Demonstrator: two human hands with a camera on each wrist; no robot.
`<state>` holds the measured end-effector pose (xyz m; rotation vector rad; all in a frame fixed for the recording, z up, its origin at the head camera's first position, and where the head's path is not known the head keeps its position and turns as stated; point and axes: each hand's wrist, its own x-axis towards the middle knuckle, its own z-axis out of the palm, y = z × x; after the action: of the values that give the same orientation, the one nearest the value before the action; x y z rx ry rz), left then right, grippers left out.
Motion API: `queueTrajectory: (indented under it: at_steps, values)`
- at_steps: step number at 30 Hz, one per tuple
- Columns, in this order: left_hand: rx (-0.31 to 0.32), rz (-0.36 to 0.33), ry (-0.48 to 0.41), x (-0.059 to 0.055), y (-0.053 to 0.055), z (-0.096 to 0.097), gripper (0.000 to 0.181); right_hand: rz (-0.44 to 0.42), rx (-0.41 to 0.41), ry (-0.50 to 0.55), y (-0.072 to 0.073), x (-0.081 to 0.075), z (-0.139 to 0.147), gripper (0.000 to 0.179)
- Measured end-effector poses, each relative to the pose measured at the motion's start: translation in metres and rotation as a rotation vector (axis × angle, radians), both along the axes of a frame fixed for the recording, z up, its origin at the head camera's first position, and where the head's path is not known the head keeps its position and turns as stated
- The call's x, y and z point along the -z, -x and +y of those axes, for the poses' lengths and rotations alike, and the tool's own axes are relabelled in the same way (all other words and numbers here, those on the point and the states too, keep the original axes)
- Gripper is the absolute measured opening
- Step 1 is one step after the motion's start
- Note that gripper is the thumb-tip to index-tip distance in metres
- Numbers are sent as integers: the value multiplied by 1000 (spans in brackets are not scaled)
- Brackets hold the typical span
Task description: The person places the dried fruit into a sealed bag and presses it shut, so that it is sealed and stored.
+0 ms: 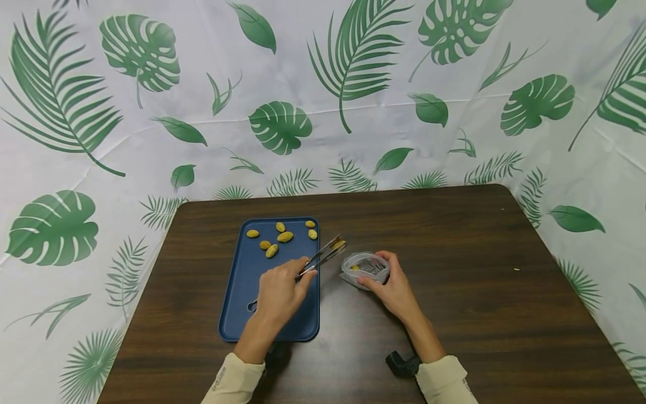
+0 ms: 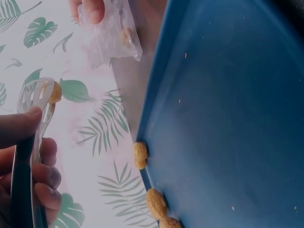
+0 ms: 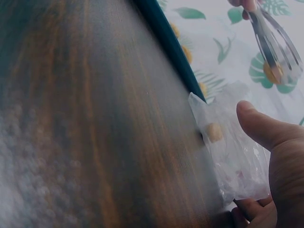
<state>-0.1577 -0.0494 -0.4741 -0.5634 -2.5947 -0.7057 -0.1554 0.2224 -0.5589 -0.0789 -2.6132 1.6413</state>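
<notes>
My left hand grips metal tongs with slotted ends and dark handles. Pinched between their tips is an oval yellow-brown piece, like a nut in its shell. The tongs point right, past the tray's edge, with their tips to the upper left of a clear plastic bag. My right hand holds that bag by its rim, thumb on the near side, mouth open upward. At least one similar piece shows through the plastic. Several more pieces lie toward the far end of the blue tray.
The tray lies left of the bag on a dark wood-grain table. Small crumbs dot the tray and the table's right side. Behind the table hangs a white cloth printed with green leaves.
</notes>
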Motion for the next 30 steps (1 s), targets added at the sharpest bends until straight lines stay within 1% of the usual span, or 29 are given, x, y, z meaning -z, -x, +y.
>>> queueTrajectory:
  at_steps: [9, 16, 24, 30]
  values:
    - [28, -9, 3, 2, -1, 5, 29, 7, 2, -7, 0, 1, 0, 79]
    - [42, -37, 24, 3, -2, 10, 32, 20, -2, -17, 0, 2, 0, 78]
    - [45, -55, 55, 3, -3, 14, 32, 8, -3, -18, -1, -1, 0, 78]
    - [58, -76, 54, 5, -4, 18, 32, 2, 3, -12, -1, -1, 0, 78]
